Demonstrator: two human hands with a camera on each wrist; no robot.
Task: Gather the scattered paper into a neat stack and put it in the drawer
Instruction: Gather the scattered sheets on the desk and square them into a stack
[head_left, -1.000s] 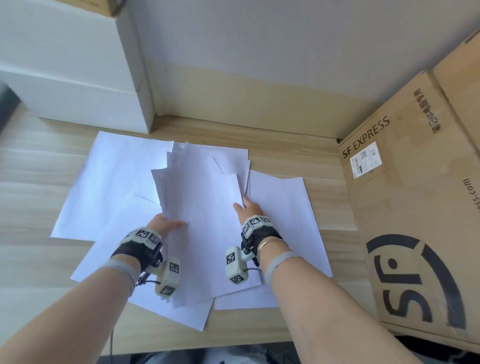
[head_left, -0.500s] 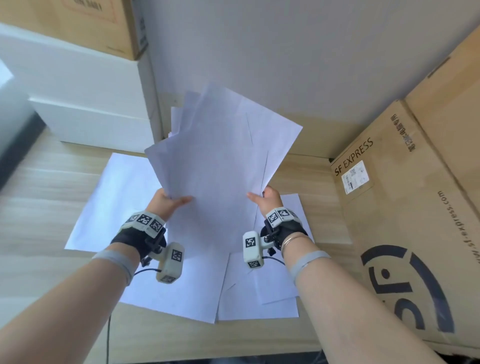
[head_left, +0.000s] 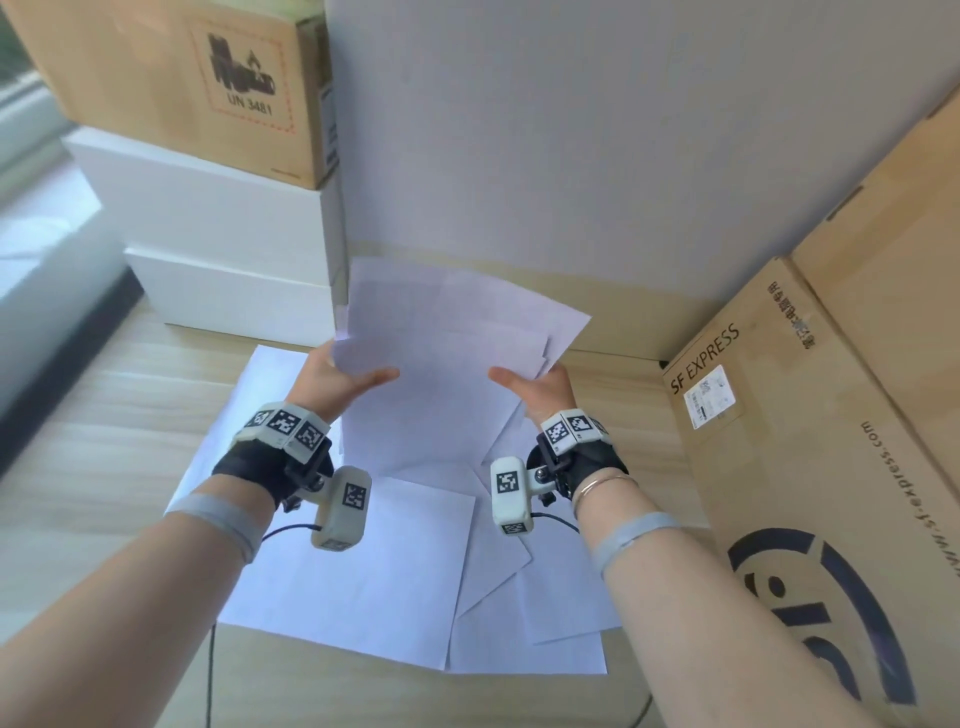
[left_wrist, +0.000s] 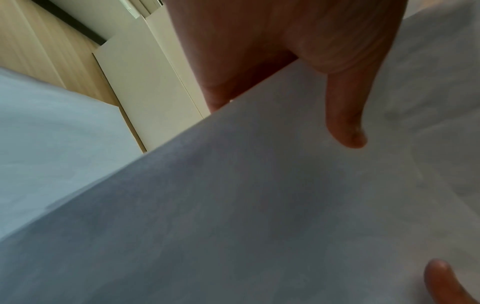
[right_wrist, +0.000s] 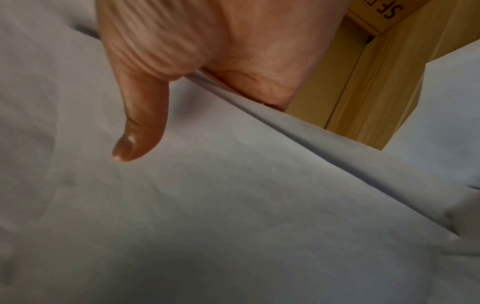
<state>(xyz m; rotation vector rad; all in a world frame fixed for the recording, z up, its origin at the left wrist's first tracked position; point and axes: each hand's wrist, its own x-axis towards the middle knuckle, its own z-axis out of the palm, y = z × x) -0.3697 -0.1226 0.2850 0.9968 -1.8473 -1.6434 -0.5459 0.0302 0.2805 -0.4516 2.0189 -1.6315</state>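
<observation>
- Since the earlier frame, both hands are carrying the bundle of white sheets (head_left: 441, 384) lower and tipping its far end away toward the wall, so it is lying flatter above the surface.
- Left hand (head_left: 332, 382) is gripping the bundle's left edge, thumb (left_wrist: 345, 115) pressing on top and the other fingers going underneath, out of sight.
- Right hand (head_left: 540, 387) is gripping the right edge the same way, thumb (right_wrist: 140, 127) lying on the top sheet, palm against the stepped edges of the sheets.
- Sheets in the bundle are sitting fanned and uneven, corners sticking out at the far right.
- More loose sheets (head_left: 374, 566) are lying overlapped on the wooden surface (head_left: 104, 467) below the hands.
- An SF Express carton (head_left: 810, 467) is standing at the right; white boxes (head_left: 223, 244) with a brown carton (head_left: 171, 78) on top are standing at the far left.
- No drawer is showing in any view.
</observation>
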